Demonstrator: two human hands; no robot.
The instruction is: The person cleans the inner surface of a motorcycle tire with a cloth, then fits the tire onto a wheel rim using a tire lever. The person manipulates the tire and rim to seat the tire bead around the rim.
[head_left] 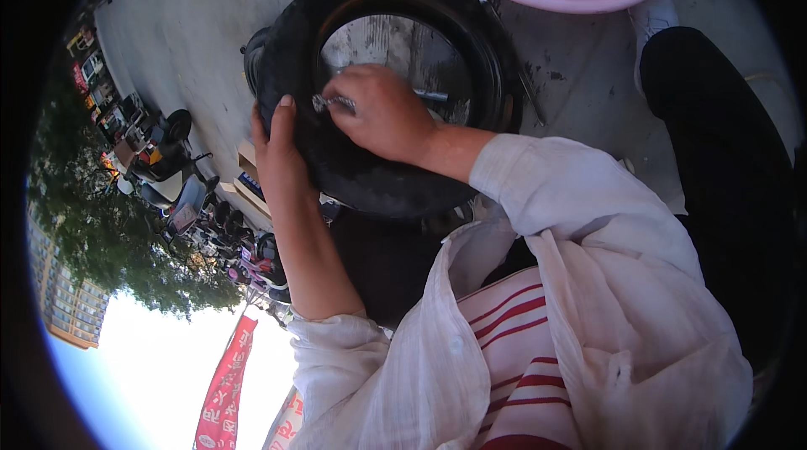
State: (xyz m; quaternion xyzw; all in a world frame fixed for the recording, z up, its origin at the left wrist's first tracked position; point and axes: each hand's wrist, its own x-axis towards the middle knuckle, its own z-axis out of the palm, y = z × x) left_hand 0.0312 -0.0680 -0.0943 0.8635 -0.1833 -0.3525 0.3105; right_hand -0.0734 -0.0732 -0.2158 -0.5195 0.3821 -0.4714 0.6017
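Note:
A black rubber tire (294,38) stands tilted over the concrete in front of me, its round opening facing me. My left hand (282,143) grips the left side of the tire, thumb on the sidewall and fingers around the outer edge. In my closed right hand (382,114) is a small, shiny metal tool (340,103), its tip close to the tire's inner edge; its exact kind is not clear. Behind the right hand, a metal rod (433,95) shows through the opening.
A thin metal bar (523,72) lies right of the tire. A pink basin (563,3) stands at the upper right, by a white shoe (652,17) and black-trousered leg (719,114). At left are a cardboard box (246,177) and several parked scooters (164,160).

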